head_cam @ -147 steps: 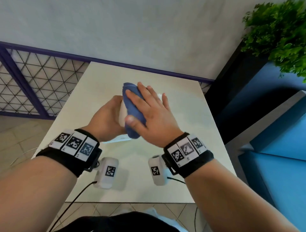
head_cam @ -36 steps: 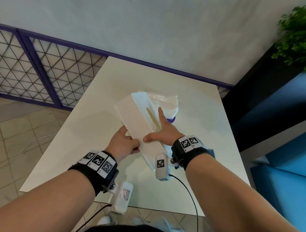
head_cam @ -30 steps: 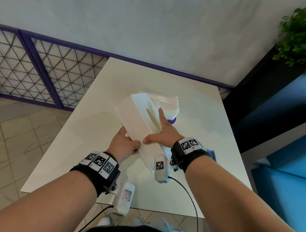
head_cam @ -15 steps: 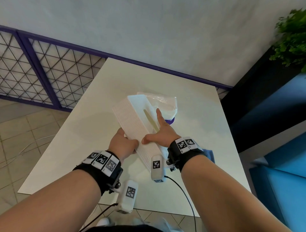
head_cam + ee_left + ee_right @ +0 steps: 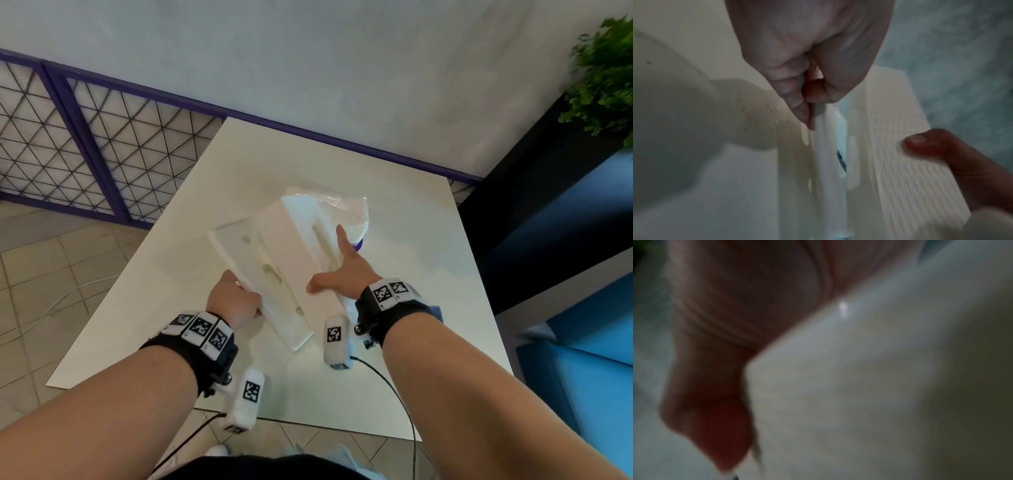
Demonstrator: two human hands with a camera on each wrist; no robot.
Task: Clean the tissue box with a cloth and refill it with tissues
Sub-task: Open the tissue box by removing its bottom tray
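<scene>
The white tissue box (image 5: 301, 240) stands tilted on the table, its slot face turned up and to the right. My right hand (image 5: 342, 277) grips it, thumb on the ribbed side (image 5: 900, 162) and index finger along the slot face. My left hand (image 5: 236, 301) pinches the edge of the box's flat bottom panel (image 5: 253, 274), which has several holes and stands apart from the box on its left. The left wrist view shows my left-hand fingers (image 5: 797, 100) pinching that thin panel edge (image 5: 828, 162). A plastic-wrapped tissue pack (image 5: 346, 212) lies behind the box. The right wrist view is blurred.
The blue cloth (image 5: 436, 313) lies on the white table (image 5: 411, 267), mostly hidden behind my right wrist. A purple-framed mesh fence (image 5: 102, 147) runs along the left. A blue seat (image 5: 582, 359) and a green plant (image 5: 606, 78) are on the right.
The cloth wiped the box 4.9 s ago and now lies on the table. In the last second my left hand has pulled the bottom panel leftward off the box, which my right hand keeps gripping.
</scene>
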